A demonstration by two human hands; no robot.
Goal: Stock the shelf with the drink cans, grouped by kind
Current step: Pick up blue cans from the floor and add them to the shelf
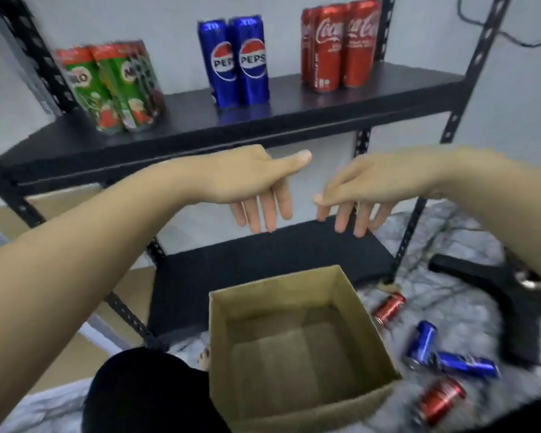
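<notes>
Left hand (247,179) and right hand (366,189) are hovering w/ fingers spread, holding nothing, at 12 o'clock above open brown cardboard box (297,348).

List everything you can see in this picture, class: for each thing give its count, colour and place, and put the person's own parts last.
Green Milo drink cans: at least two, green and red, upper shelf, left.
Blue Pepsi cans: two in front, blue, upper shelf, middle.
Red Coca-Cola cans: at least three, red, upper shelf, right.
Black metal shelf rack: one, black, facing the person.
Open brown cardboard box: one, brown, nothing seen inside, on the floor in front of the rack.
Loose red cans: two, red, lying on the floor right of the box.
Loose blue cans: two, blue, lying between the red ones.
Left hand: one, holds nothing.
Right hand: one, holds nothing.
</notes>
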